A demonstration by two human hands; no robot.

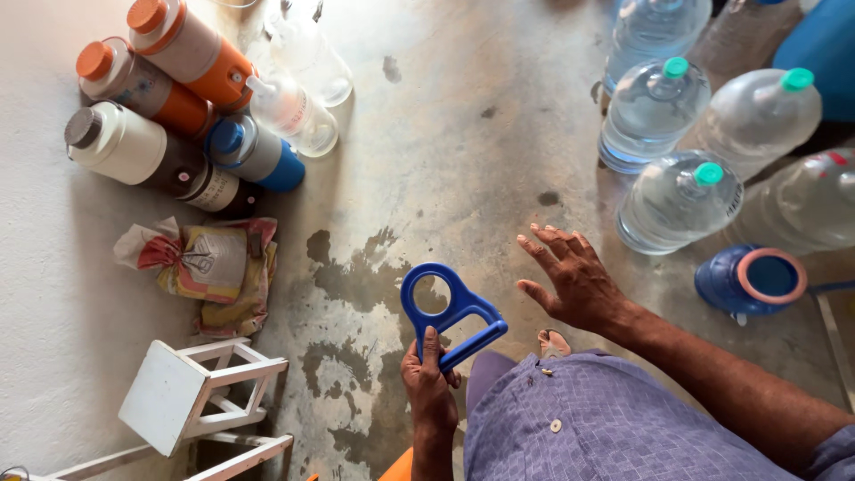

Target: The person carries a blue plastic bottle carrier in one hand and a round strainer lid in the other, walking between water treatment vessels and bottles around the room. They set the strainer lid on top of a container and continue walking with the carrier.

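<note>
My left hand [429, 379] grips a blue plastic bottle-carrying handle [448, 309] by its grip bar, its ring end pointing up and left above the wet concrete floor. My right hand [570, 276] hovers to the right of it, fingers spread, holding nothing. It reaches toward several large clear water bottles with green caps [677, 200] standing on the floor at the upper right. My purple checked shirt fills the lower middle.
Several thermos flasks [160, 89] in orange, white and blue lean against the wall at top left, beside two clear bottles [298, 107]. A tied sack [205, 267] and a white stool [191, 396] lie lower left. A blue flask with pink rim [751, 281] stands at right.
</note>
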